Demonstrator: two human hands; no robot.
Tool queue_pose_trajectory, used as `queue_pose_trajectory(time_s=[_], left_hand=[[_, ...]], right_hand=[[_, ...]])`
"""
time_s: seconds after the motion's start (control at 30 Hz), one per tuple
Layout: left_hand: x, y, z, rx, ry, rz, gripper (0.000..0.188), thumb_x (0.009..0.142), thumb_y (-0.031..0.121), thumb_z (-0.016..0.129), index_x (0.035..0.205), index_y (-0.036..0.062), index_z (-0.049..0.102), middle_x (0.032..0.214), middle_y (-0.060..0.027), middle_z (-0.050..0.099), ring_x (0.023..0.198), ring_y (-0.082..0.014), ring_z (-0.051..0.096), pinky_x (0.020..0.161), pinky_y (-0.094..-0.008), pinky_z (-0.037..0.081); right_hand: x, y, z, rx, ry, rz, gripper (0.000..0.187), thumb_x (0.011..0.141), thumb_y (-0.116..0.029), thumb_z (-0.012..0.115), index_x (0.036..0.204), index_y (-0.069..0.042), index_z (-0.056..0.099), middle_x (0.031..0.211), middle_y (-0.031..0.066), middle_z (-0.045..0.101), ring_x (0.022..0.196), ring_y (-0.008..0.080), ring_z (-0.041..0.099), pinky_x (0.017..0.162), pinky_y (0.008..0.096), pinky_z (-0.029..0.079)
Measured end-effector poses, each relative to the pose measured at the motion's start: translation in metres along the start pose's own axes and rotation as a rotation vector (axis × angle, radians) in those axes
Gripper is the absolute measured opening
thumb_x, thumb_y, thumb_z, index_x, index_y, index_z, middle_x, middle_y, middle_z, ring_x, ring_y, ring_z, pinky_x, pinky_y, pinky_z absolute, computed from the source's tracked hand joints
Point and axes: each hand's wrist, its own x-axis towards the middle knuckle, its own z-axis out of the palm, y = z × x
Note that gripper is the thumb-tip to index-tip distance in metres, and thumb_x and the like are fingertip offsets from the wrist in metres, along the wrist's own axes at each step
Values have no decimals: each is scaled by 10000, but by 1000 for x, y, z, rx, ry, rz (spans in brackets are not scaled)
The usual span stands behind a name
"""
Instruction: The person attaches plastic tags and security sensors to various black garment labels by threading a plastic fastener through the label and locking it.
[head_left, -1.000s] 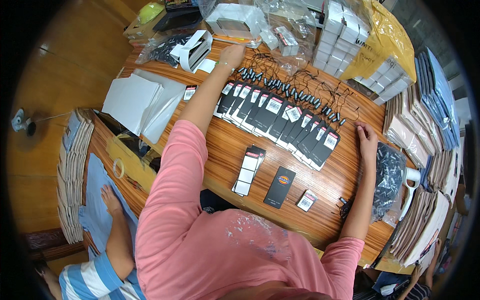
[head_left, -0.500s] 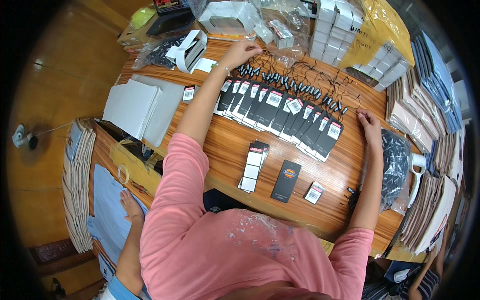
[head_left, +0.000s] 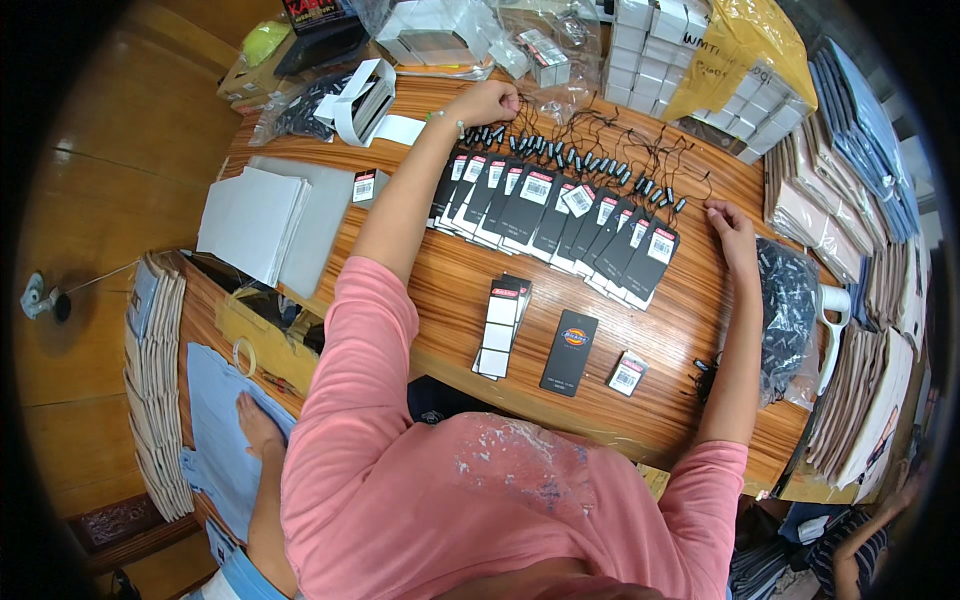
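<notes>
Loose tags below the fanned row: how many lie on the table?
3. A white-and-black tag stack on the left, a black tag in the middle, a small barcode tag on the right. More may be hidden under the arms.

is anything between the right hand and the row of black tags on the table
Nothing visible does. The right hand rests on bare wooden table at the right end of the overlapping row of black cardboard hang tags, just beyond the last tag. The left hand is at the row's far left end.
</notes>
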Motion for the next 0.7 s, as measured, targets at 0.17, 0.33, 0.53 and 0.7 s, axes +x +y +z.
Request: queue_pose_trajectory(time_s=[0.17, 0.33, 0.53, 0.7], left_hand=[[7, -7, 0, -233, -10, -98, 178, 744, 132, 625, 878, 42, 552, 752, -20, 567, 692, -105, 527, 642, -237, 430], [10, 0, -2, -433, 68, -141, 222, 778, 115, 596, 947, 16, 491, 758, -27, 565, 705, -91, 542, 634, -214, 433], [16, -2, -5, -444, 183, -260, 302, 777, 166, 609, 1007, 19, 480, 817, -38, 589, 699, -95, 532, 624, -205, 413], [10, 22, -13, -601, 256, -424, 324, 782, 202, 603, 1043, 40, 499, 859, -47, 598, 742, -96, 503, 607, -203, 390]], right_hand=[[-1, -5, 3, -4, 9, -9, 167, 837, -118, 549, 937, 5, 603, 721, -5, 533, 680, 78, 462, 650, 198, 376], [-1, -1, 0, 5, 16, 5, 167, 837, -115, 550, 937, 9, 602, 735, -2, 543, 694, 77, 469, 657, 199, 379], [0, -4, 1, 29, -10, -21, 177, 835, -109, 552, 954, 13, 598, 760, -2, 565, 711, 70, 485, 677, 189, 385], [0, -3, 0, 34, -24, 19, 178, 836, -109, 552, 957, 14, 596, 781, -2, 579, 711, 68, 491, 677, 189, 389]])
